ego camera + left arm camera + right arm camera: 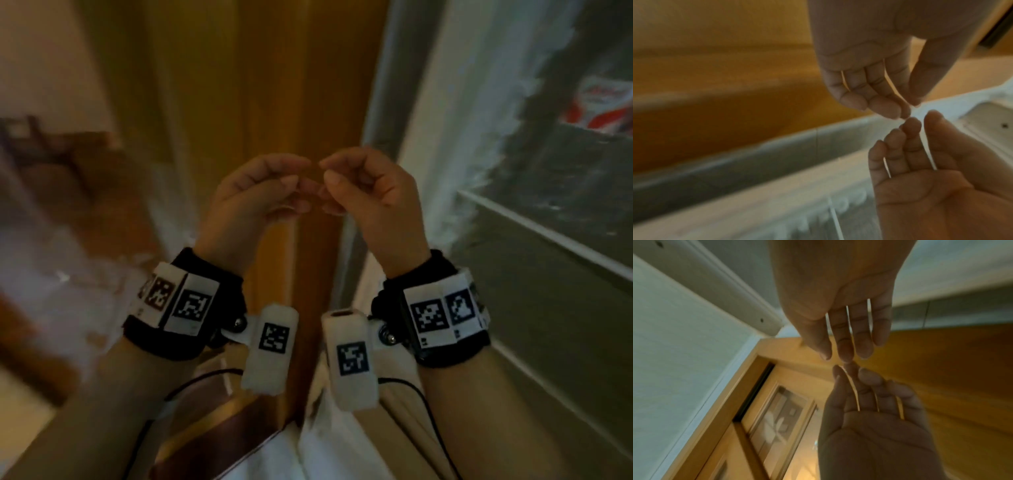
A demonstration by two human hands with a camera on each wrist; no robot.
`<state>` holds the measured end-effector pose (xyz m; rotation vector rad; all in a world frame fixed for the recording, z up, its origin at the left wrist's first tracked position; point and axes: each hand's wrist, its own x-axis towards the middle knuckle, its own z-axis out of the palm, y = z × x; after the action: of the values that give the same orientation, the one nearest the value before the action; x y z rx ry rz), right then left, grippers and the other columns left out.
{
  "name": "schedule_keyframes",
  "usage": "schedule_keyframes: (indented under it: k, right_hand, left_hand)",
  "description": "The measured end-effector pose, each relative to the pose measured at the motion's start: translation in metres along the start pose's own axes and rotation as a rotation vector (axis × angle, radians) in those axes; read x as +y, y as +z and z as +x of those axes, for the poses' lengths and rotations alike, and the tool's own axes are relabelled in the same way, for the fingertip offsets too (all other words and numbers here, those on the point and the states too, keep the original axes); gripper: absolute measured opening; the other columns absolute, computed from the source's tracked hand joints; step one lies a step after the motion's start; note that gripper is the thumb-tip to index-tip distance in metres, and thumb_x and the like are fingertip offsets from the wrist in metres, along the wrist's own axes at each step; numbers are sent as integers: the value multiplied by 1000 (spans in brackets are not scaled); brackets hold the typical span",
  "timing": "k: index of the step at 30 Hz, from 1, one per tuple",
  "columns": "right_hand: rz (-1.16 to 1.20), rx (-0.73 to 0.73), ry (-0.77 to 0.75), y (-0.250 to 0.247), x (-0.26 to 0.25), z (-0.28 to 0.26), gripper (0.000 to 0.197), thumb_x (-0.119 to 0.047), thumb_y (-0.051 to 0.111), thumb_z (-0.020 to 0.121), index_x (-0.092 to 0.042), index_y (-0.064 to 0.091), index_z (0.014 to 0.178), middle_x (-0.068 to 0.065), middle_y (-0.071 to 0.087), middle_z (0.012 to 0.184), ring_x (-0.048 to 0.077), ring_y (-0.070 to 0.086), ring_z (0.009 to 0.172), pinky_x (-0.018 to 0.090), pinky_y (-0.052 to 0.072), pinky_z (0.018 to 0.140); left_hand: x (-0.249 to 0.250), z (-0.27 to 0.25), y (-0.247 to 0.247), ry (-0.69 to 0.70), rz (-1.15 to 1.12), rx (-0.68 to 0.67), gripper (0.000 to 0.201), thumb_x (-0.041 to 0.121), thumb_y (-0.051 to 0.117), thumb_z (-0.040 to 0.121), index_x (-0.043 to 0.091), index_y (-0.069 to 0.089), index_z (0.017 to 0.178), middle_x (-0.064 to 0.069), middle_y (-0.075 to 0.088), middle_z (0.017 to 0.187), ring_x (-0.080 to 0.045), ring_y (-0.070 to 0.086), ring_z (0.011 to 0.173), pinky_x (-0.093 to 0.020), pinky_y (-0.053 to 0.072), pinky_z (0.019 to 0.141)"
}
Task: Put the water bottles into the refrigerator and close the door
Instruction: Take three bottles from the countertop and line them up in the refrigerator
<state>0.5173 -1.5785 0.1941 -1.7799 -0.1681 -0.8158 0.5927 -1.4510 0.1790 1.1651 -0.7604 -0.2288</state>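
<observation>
No water bottle shows in any view. My left hand (260, 195) and right hand (370, 192) are raised side by side in front of me, fingers loosely curled. Their fingertips meet in the middle and neither holds anything. The left wrist view has my left hand (869, 81) at the top and the right hand (920, 162) below it, palms bare. In the right wrist view my right hand (838, 305) is above the left hand (869, 418). The refrigerator (479, 154) stands open just right of my hands, its edge thick with frost.
Inside the refrigerator a glass shelf (548, 236) runs across, with a red and white package (596, 109) above it. An orange wooden door (257, 85) stands straight ahead behind my hands. Blurred white and brown shapes (51, 291) fill the left side.
</observation>
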Motion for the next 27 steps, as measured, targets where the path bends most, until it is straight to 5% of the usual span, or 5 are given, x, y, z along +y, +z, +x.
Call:
schedule_keyframes:
  k: [8, 13, 16, 19, 27]
  right_hand:
    - [343, -393, 110, 240, -49, -69, 14, -1, 53, 88, -13, 58, 83, -4, 60, 68, -1, 54, 57, 13, 45, 57]
    - [458, -626, 102, 447, -133, -161, 24, -3, 55, 75, -26, 61, 72, -7, 60, 63, 17, 55, 64, 28, 46, 61]
    - [533, -809, 62, 544, -201, -231, 21, -9, 52, 69, -28, 60, 71, -6, 60, 66, 13, 57, 61, 21, 45, 60]
    - [602, -1045, 31, 621, -257, -296, 26, -2, 54, 80, -27, 58, 73, -2, 60, 70, 10, 57, 60, 10, 42, 52]
    - [688, -1457, -52, 778, -365, -447, 28, 2, 52, 84, -24, 56, 75, 8, 60, 75, 13, 56, 63, 7, 40, 51]
  left_hand:
    - [115, -197, -196, 76, 223, 476, 28, 12, 50, 76, 29, 73, 74, 8, 71, 65, -6, 62, 57, -19, 48, 61]
    - [219, -393, -307, 216, 368, 948, 23, 12, 51, 80, 25, 70, 77, 7, 69, 64, -6, 57, 54, -19, 43, 57]
    - [267, -504, -340, 259, 446, 1166, 24, 9, 49, 82, 24, 68, 78, 7, 69, 63, -6, 58, 52, -18, 46, 58]
    - [308, -601, -356, 296, 520, 1344, 28, 7, 48, 81, 25, 69, 76, 7, 69, 62, -6, 59, 53, -17, 48, 59]
    - [372, -796, -399, 399, 602, 1757, 30, 8, 49, 77, 27, 70, 70, 6, 66, 59, -7, 54, 52, -18, 42, 56]
